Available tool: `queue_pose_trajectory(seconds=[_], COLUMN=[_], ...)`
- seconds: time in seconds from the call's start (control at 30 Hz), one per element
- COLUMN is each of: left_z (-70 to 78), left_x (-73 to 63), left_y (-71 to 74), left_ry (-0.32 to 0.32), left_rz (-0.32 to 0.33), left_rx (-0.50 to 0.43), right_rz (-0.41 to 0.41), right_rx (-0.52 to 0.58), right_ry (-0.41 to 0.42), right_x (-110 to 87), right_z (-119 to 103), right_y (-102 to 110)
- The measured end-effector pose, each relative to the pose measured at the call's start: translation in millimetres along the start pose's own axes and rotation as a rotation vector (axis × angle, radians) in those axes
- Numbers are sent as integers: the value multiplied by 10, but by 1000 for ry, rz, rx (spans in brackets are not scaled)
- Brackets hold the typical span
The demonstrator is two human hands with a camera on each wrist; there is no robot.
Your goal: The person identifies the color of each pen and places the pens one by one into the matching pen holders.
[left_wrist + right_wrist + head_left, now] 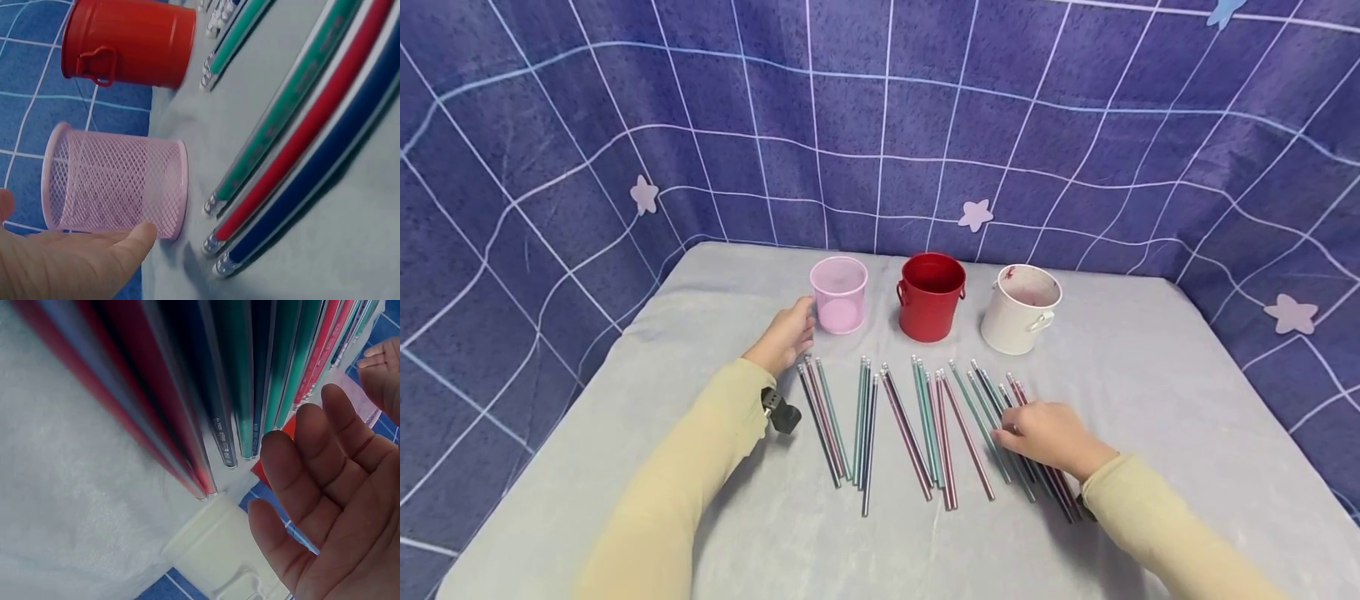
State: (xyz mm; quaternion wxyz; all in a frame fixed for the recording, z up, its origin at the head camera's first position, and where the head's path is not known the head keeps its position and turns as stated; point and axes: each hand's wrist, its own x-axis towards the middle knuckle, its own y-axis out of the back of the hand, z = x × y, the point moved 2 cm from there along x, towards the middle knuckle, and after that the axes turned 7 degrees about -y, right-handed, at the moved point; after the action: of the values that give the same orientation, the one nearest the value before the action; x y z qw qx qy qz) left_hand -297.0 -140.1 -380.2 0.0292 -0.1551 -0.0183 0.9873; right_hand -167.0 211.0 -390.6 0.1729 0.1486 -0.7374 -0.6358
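My left hand is at the left side of a pink mesh pencil cup, its fingers fairly straight. In the left wrist view the thumb and fingers lie along the cup's side; whether they touch it I cannot tell. Over the right-hand pencils hovers my right hand. Its fingers are loosely curved and hold nothing in the right wrist view. Green, red and dark blue pencils lie in a fanned row, eraser ends toward the back.
A red bucket stands right of the pink cup, and a white bucket with a side handle stands further right. All three containers are upright on a pale grey cloth. Behind hangs a blue curtain with a grid and stars.
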Motion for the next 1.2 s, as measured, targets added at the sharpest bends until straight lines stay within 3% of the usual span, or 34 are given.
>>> queue_pose_trajectory(seconds=[0.2,0.47,0.73,0.97,1.2], left_z=[40,93,114,118,87], left_x=[69,111,149,195,228], left_y=[17,-121,-194,-182,-179], left_ry=[2,-22,-26,-7,-13], left_rz=[12,-1,69,55,88], left_rx=[24,83,159,55,82], right_rz=[-9,-6,6,12,13], right_rx=[-9,-12,-13,-11,-15], right_ry=[7,-6,1,7,11], right_x=[8,-21,-37,-32,-35], right_z=[13,72,98,123,129], right_y=[11,30,50,47,27])
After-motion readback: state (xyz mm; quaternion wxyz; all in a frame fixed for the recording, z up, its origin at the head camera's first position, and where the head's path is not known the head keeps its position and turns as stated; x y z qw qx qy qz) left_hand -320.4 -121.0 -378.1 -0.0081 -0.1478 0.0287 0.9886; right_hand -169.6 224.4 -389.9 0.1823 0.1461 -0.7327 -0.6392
